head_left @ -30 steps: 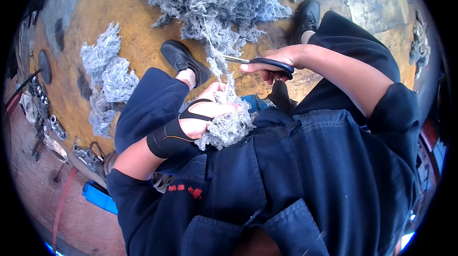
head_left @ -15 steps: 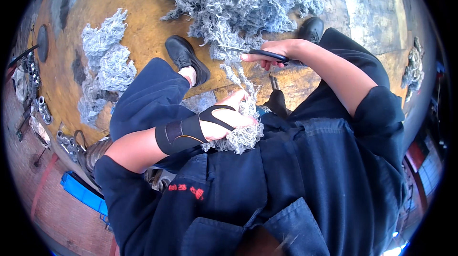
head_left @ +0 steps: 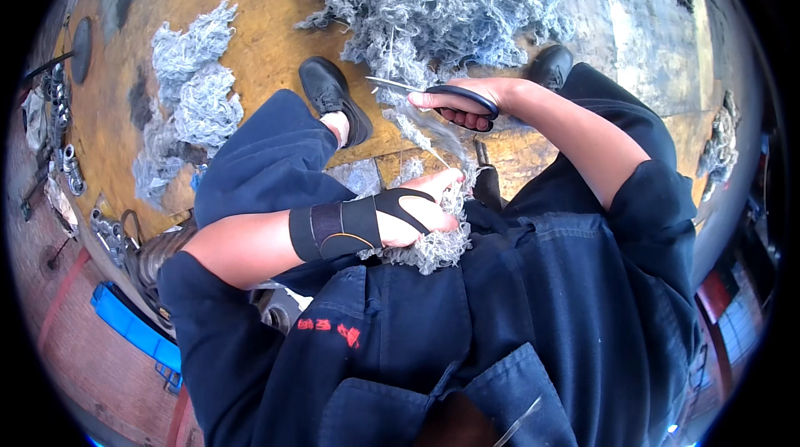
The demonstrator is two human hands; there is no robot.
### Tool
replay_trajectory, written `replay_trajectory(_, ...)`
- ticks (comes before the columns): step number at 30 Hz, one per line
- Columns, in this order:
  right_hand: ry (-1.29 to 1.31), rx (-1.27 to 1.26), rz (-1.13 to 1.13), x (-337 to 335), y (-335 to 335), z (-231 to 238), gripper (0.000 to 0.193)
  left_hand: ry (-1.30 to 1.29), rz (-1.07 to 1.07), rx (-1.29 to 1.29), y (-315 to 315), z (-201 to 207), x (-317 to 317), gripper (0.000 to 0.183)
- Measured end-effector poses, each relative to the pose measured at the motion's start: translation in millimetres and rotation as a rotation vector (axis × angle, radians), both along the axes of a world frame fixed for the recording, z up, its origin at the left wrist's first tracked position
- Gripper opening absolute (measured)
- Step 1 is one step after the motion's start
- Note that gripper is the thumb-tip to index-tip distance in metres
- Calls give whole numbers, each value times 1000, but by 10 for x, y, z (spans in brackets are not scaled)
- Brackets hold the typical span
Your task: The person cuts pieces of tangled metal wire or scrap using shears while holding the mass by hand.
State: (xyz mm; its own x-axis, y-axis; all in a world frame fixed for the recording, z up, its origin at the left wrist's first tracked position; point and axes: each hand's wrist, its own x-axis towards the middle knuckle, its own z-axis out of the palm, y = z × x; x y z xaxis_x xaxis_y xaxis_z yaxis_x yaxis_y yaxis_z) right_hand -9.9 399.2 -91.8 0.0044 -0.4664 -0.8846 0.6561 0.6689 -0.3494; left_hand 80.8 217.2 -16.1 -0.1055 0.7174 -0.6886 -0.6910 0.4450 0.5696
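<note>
My left hand (head_left: pixel 421 212), its wrist in a black brace, is closed on a wad of grey fibre (head_left: pixel 437 249) held against my lap. A thin strand runs from the wad up toward the large heap of tangled grey fibre (head_left: pixel 442 5) on the floor ahead. Farther out, my right hand (head_left: pixel 462 105) grips black-handled scissors (head_left: pixel 467 97). Their metal blades (head_left: pixel 392 83) point left, over the near edge of the heap, and look slightly apart. Whether they touch any fibre I cannot tell.
A smaller pile of grey fibre (head_left: pixel 196 89) lies left of my left shoe (head_left: pixel 329 97). My right shoe (head_left: pixel 552 68) stands beside the big heap. Metal parts (head_left: pixel 108 239) and a blue bin (head_left: pixel 137 326) are at the lower left. More fibre (head_left: pixel 721 143) lies far right.
The scissors have shifted slightly left, and their blades show farther apart. Fibre between my hands has thinned to a stretched strand. The whole view has shifted a little.
</note>
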Motion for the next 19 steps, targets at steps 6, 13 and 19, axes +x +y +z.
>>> replay_trajectory(6, 95, -101, -133, -159, 98, 141, 69, 102, -86, 93, 37, 73, -74, 40)
replay_trajectory(13, 455, 105, -497, -309, 243, 167, 79, 18, 20, 295, 64, -40, -300, 32)
replay_trajectory(19, 581, 92, -442, -275, 354, 341, 75, -115, 310, 165, -79, 404, -491, 23)
